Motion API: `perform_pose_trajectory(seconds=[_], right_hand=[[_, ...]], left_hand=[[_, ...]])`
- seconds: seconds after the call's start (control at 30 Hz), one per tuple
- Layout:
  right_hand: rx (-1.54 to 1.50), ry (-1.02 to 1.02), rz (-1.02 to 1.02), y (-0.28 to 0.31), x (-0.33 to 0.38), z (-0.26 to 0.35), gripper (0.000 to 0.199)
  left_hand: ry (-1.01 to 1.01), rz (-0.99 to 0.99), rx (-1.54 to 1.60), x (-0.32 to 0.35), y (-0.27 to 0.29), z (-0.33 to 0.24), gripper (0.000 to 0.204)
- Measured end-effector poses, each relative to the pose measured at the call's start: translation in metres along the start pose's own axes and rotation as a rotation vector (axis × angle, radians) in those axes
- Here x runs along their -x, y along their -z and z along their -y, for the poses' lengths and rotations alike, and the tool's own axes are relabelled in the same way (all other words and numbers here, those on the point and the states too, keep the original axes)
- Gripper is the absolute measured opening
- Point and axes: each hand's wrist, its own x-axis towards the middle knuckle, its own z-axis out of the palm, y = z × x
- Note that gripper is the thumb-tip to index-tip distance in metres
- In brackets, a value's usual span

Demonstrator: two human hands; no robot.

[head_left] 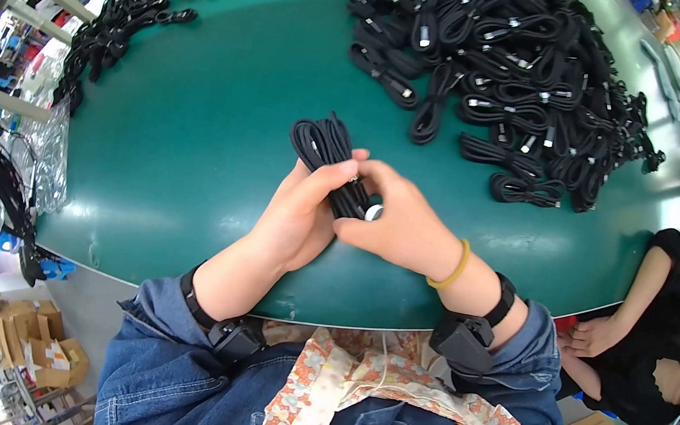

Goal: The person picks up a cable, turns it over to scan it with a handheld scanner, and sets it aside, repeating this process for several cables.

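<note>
A coiled bundle of black cable (323, 141) is held up above the green table, in front of my body. My left hand (298, 211) is closed around the bundle from the left, its thumb lying across the top of the coil. From the right, my right hand (408, 222) grips the lower end of the same bundle with thumb and fingers. Close to the right thumb shows a small white round thing (374, 212); its kind cannot be made out. Parts of the coil are hidden behind my fingers.
A large heap of coiled black cables (499, 70) covers the table's far right. More black cables (138, 10) line its far left edge. Clear plastic (51, 163) hangs at the left edge. At the right sits another person in black (644, 334). Cardboard boxes (43, 345) stand on the lower left.
</note>
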Motion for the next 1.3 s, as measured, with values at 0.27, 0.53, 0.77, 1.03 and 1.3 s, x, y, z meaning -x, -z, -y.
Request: perform_pose_trajectory(seconds=[0.27,0.53,0.77,1.03,1.3], right_hand=[[-0.493,-0.008,0.050,0.054,-0.001,0.023,0.050],[-1.299,0.141,-0.376,0.089,-0.015,0.007,0.048],[-0.932,-0.031,0.031,0.031,-0.015,-0.013,0.035],[-1.040,-0.085,0.013,0.033,-0.025,-0.016,0.032],[-1.126,-0.202,0.051,0.054,-0.033,-0.029,0.021]], left_hand=[[-0.217,0.044,0.056,-0.006,0.008,-0.004,0.040],[-0.270,-0.029,0.026,-0.008,0.008,-0.014,0.040],[-0.449,-0.201,-0.368,-0.001,0.051,-0.041,0.035],[-0.863,-0.746,-1.771,-0.061,0.259,-0.221,0.036],[-0.498,-1.291,-1.760,-0.149,0.340,-0.406,0.049]])
